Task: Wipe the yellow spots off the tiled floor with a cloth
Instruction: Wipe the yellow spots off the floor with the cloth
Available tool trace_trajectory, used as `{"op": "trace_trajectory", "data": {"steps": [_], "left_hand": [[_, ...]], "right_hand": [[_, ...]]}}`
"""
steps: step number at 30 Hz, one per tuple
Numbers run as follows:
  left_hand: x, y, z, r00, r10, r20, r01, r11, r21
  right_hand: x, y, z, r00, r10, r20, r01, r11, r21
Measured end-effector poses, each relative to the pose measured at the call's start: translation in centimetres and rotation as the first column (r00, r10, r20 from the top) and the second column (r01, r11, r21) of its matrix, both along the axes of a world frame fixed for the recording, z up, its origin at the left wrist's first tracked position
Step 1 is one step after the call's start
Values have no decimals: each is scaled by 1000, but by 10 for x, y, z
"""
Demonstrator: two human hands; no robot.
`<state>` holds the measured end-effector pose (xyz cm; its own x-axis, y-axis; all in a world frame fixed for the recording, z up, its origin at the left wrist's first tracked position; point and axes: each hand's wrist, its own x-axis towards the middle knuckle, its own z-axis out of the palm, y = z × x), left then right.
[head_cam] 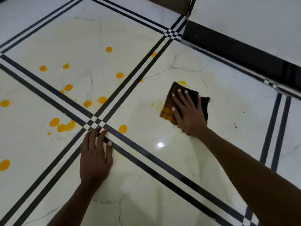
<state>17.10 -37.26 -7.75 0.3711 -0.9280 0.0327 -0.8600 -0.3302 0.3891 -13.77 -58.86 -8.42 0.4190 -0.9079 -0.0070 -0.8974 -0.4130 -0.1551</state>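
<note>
A dark brown cloth (167,110), stained yellow on its left part, lies flat on the white tiled floor (162,160). My right hand (189,113) presses down on it with fingers spread. A yellow spot (181,82) peeks out at the cloth's far edge, and a faint yellow smear (158,105) sits left of it. Several yellow spots dot the tiles to the left, such as a spot (122,129) near the tile crossing and a larger blotch (65,127). My left hand (96,157) rests flat on the floor at the black line crossing, holding nothing.
Black double lines (146,154) cross the floor between tiles. A black skirting (244,51) runs along the wall at the right. A brown door frame (175,4) stands at the top. More yellow spots (4,164) lie at the far left edge.
</note>
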Motion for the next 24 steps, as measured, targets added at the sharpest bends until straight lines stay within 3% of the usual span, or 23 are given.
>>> {"op": "trace_trajectory", "data": {"steps": [3,6,8,10,12,14,16,18,20,22,24], "left_hand": [[1,-2,-2,1000,7,8,-7,1000,4],[1,-5,-6,1000,15,10,-15,1000,-2],[1,-4,-5,999,14,31,-14,1000,5],[1,-4,-4,999,-1,37,0,1000,13],[1,-4,-4,999,-18,46,17,1000,25],[3,-4,-4,999,-28,45,28,1000,11],[2,-4,-4,998,-29,47,29,1000,-1],[2,-3,-7,998,-29,52,30,999,-14],[2,-2,-9,998,-32,55,34,999,-32],[5,-3,-12,997,-43,66,45,998,-35],[6,-4,-12,997,-48,66,50,998,-29]], "right_hand": [[-12,-61,8,988,-153,6,153,988,1],[38,-121,8,961,-272,59,269,962,46],[93,-110,3,993,-102,68,104,994,-26],[131,-56,2,984,176,20,-173,980,-100],[123,4,7,909,416,-19,-416,908,-59],[80,29,7,839,541,-61,-543,840,-9],[42,0,6,870,484,-96,-487,873,-20],[43,-59,8,975,211,-67,-214,976,-45],[83,-111,12,999,-33,-6,33,999,17],[143,-121,12,1000,-10,-4,10,1000,26],[183,-88,10,979,202,-12,-202,978,-45]]}}
